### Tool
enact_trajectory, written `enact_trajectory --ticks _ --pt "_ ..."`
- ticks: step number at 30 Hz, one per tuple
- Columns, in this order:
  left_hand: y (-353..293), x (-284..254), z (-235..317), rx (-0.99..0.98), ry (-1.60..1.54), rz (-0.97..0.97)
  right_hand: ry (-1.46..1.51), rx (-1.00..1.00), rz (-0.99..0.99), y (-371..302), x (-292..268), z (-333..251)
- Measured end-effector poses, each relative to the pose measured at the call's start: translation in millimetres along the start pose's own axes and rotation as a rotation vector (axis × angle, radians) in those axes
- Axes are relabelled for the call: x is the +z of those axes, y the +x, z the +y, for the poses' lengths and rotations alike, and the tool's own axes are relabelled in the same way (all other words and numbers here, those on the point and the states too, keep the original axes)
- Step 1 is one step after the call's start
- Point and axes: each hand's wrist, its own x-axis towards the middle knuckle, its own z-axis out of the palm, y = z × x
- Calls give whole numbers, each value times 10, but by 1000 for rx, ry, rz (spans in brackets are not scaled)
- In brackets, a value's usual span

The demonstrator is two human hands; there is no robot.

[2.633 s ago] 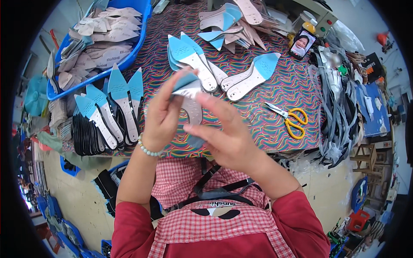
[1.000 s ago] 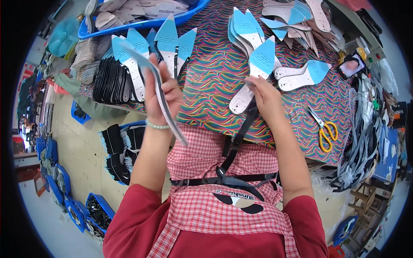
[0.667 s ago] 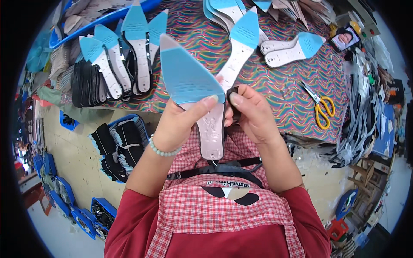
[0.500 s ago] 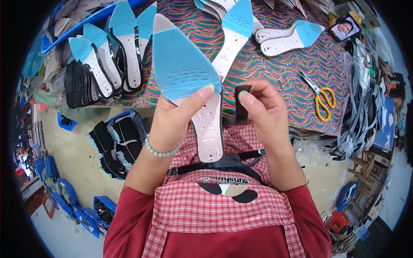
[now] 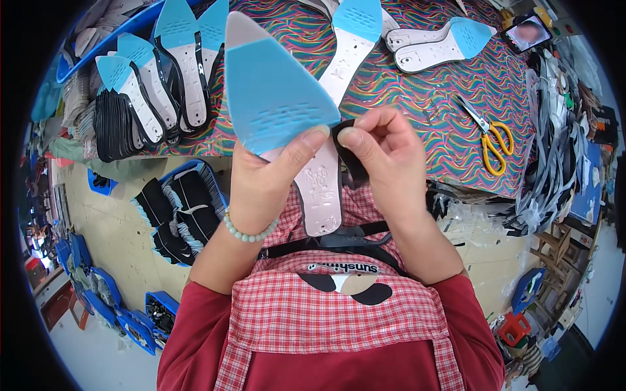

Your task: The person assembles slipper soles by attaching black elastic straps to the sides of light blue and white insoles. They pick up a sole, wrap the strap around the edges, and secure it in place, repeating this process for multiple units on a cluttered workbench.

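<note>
Both hands gripping work close to the chest.
Left hand (image 5: 264, 179) is pinching a blue-and-pink insole (image 5: 287, 111), toe pointing away; right hand (image 5: 385, 156) is pinching a black strap (image 5: 352, 166) against its edge. Beyond, yellow scissors (image 5: 489, 137) are lying on the patterned table (image 5: 417, 98).

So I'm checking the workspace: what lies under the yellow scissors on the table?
The yellow scissors lie flat on the table's wavy multicoloured cloth, blades pointing away from the person. Only that cloth shows around them; whatever the cloth covers cannot be seen.
</note>
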Motion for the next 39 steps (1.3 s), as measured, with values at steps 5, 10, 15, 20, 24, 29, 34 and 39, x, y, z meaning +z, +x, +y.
enact_trajectory --ticks 5,10,15,20,24,29,34,39 --pt "64 -46 72 128 199 -212 -730 -558 -141 11 -103 -142" --pt "292 -16 173 198 134 -393 -417 -209 -422 215 -84 -295" --pt "215 77 261 313 -58 -255 24 -45 -143 -62 105 -232" --pt "114 134 317 270 -146 -118 -133 -161 -137 -235 31 -87" --pt "136 160 350 185 -109 -122 -170 -57 -155 -284 24 -129" --pt "321 337 143 -17 -153 -94 -544 -373 22 -64 -32 -92" --pt "164 205 -22 -18 -156 -256 -964 -697 -59 -2 -165 -127" --pt "53 247 -21 -20 -91 -300 -812 -691 -70 201 -178 -408"
